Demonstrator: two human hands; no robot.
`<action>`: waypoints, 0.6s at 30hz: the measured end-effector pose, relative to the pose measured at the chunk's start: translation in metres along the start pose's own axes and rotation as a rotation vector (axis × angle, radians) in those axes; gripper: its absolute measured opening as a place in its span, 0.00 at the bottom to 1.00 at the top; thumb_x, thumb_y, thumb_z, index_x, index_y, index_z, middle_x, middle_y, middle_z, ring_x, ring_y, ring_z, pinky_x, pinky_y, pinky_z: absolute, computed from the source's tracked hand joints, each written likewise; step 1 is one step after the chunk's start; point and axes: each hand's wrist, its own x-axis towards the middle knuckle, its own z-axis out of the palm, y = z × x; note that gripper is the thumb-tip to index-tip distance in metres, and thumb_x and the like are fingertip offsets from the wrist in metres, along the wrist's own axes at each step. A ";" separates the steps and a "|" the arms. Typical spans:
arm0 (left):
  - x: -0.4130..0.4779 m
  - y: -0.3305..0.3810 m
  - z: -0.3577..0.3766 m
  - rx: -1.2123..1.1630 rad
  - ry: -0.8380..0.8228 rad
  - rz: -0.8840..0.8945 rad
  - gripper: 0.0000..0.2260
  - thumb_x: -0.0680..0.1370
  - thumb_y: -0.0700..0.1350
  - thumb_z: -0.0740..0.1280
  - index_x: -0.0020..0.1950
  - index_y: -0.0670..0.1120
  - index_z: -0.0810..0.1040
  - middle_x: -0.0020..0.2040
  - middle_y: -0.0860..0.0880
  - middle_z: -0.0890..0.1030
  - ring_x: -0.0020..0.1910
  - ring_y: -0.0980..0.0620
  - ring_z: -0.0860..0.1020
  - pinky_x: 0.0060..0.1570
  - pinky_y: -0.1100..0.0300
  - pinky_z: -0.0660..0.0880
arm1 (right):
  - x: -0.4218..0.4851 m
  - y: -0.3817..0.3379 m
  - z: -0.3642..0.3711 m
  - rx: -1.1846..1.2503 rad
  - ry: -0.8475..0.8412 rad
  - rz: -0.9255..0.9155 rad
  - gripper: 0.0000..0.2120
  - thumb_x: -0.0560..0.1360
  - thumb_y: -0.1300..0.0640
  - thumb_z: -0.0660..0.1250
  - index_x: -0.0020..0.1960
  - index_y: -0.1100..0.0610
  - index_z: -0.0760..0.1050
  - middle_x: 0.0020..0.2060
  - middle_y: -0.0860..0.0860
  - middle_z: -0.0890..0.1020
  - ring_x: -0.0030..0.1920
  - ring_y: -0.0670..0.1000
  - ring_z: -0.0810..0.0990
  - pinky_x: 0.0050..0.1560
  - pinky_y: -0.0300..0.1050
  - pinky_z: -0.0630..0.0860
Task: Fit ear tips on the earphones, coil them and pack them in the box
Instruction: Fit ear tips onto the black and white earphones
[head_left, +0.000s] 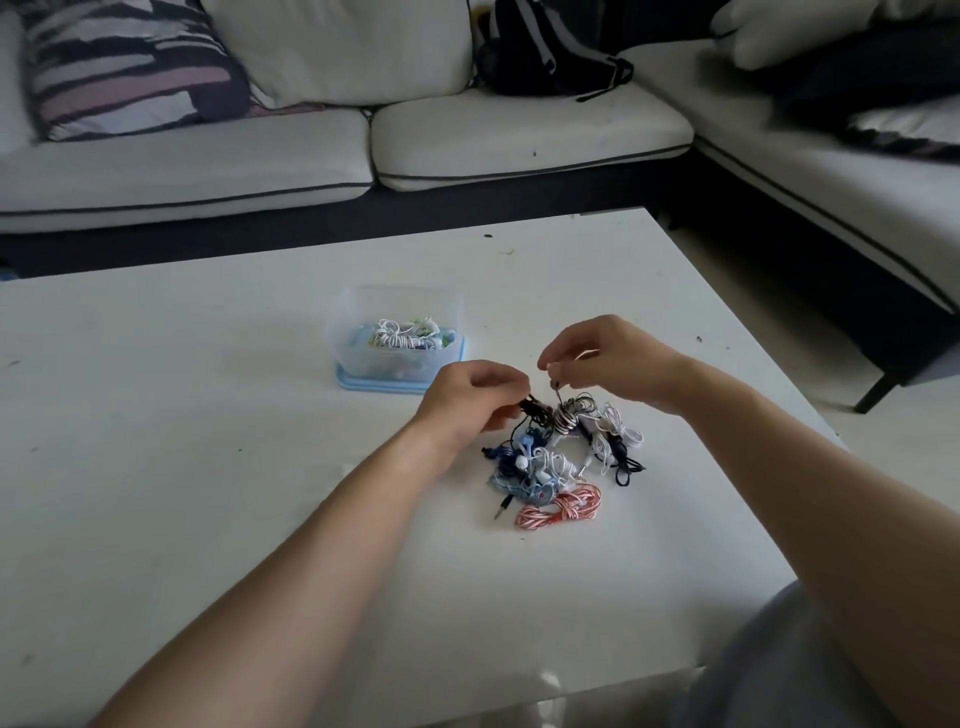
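Observation:
A heap of wired earphones (563, 457) in black, white, blue and red-and-white stripes lies on the white table (208, 441). Above its far edge, my left hand (470, 400) pinches a black earphone cable (535, 406). My right hand (602, 361) pinches a small dark earbud end (555, 385) just above the heap. The two hands are close together. Behind them a clear plastic box (397, 332) stands on its light blue lid and holds several coiled earphones. Ear tips are too small to make out.
A red-and-white striped coil (561, 506) lies at the heap's near edge, with a loose jack plug (503, 508) beside it. A white corner sofa (519, 135) with cushions and a black backpack (545, 49) runs behind and to the right of the table.

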 end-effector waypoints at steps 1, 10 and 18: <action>-0.001 0.003 -0.001 -0.080 -0.006 -0.011 0.03 0.75 0.38 0.72 0.45 0.45 0.83 0.38 0.49 0.83 0.38 0.51 0.82 0.41 0.61 0.78 | 0.000 -0.001 0.001 0.053 0.013 -0.008 0.05 0.76 0.63 0.70 0.50 0.58 0.83 0.42 0.55 0.85 0.47 0.53 0.85 0.53 0.46 0.80; 0.000 -0.001 -0.019 -0.343 0.105 -0.104 0.04 0.75 0.31 0.69 0.44 0.39 0.80 0.36 0.45 0.81 0.35 0.49 0.82 0.38 0.62 0.81 | 0.003 -0.013 0.010 0.597 0.133 -0.006 0.05 0.76 0.70 0.67 0.48 0.62 0.80 0.34 0.53 0.78 0.36 0.53 0.80 0.40 0.44 0.75; 0.003 -0.015 -0.021 -0.088 0.059 -0.083 0.06 0.74 0.30 0.70 0.46 0.39 0.81 0.37 0.44 0.82 0.38 0.49 0.83 0.42 0.62 0.80 | 0.006 -0.018 0.016 0.784 0.166 -0.016 0.07 0.74 0.65 0.73 0.51 0.60 0.81 0.40 0.54 0.82 0.36 0.49 0.79 0.40 0.42 0.74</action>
